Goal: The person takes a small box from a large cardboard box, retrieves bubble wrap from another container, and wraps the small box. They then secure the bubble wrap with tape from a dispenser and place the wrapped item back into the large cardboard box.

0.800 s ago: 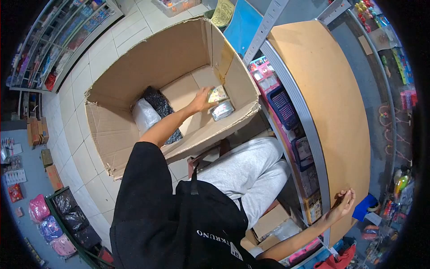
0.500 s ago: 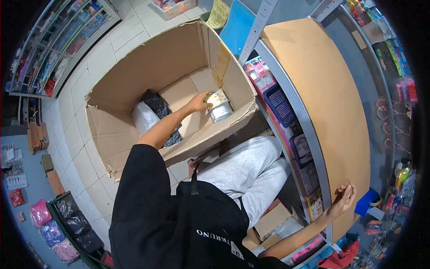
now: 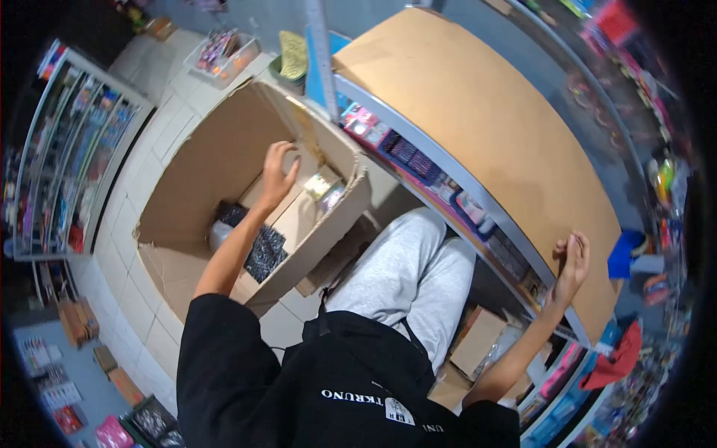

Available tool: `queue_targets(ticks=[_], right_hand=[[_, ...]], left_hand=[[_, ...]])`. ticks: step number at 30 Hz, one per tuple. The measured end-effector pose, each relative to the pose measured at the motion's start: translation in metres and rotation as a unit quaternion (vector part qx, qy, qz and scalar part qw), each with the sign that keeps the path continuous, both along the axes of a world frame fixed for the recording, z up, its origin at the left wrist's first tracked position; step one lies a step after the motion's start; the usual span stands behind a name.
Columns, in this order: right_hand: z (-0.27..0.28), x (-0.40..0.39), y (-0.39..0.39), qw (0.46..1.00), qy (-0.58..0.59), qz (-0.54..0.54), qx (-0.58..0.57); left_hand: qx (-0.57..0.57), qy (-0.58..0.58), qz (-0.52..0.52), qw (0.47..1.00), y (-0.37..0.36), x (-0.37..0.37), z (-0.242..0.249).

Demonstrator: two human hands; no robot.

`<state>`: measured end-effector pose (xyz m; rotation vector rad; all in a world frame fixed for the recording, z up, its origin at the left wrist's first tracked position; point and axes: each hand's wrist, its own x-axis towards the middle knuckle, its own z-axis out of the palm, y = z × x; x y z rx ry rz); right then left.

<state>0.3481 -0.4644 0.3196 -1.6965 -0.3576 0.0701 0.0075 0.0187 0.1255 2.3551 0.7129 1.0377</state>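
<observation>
My left hand [image 3: 280, 178] is over the inside of a large cardboard box [image 3: 190, 168], its fingers apart and nothing in them. Below and to its right, a stack of rolls that look like tape [image 3: 323, 187] lies by the box's near right wall. A black plastic-wrapped bundle [image 3: 266, 252] and a whitish one [image 3: 219, 234], partly behind my forearm, are also inside the box. My right hand [image 3: 573, 261] is raised over the front edge of a tan shelf board [image 3: 485, 112], fingers loosely bent and holding nothing.
Pink and dark blue goods, including a dark basket [image 3: 409, 155], fill the shelf under the board. A blue tape dispenser [image 3: 626, 255] sits at the board's right end. An open carton [image 3: 478, 340] stands beside my legs. A clear bin [image 3: 222, 60] is on the tiled floor behind the box.
My left hand has let go of the rolls and lifted away to the left, its fingers spreading. The view has turned, with the box now further left. My right hand's fingers have opened slightly.
</observation>
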Motion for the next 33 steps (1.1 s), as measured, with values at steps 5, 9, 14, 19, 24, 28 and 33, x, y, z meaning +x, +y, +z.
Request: queue_targets(ticks=[5, 9, 14, 19, 24, 28, 33], right_hand=[[0.007, -0.006, 0.005, 1.0, 0.013, 0.017, 0.009], [0.008, -0.006, 0.006, 0.999, 0.011, 0.033, 0.02], [0.001, -0.008, 0.011, 0.998, 0.011, 0.04, 0.053], [-0.002, -0.008, 0.008, 0.995, -0.048, 0.059, 0.059], [0.0, -0.055, 0.004, 0.989, -0.137, -0.047, 0.042], [-0.013, -0.121, -0.032, 0.982, -0.164, -0.03, -0.087], [-0.112, -0.2, -0.1, 0.986, 0.011, -0.094, -0.137]], left_hand=[[0.23, -0.095, -0.039, 0.968, -0.003, 0.035, 0.099], [0.32, -0.183, -0.164, 0.915, -0.024, 0.088, 0.168], [0.362, -0.131, -0.371, 0.845, -0.11, 0.171, 0.258], [0.269, -0.015, -0.476, 0.837, -0.209, 0.251, 0.266], [0.246, 0.118, -0.502, 0.821, -0.269, 0.29, 0.212], [0.264, 0.154, -0.478, 0.823, -0.273, 0.287, 0.211], [0.284, 0.172, -0.48, 0.812, -0.275, 0.285, 0.218]])
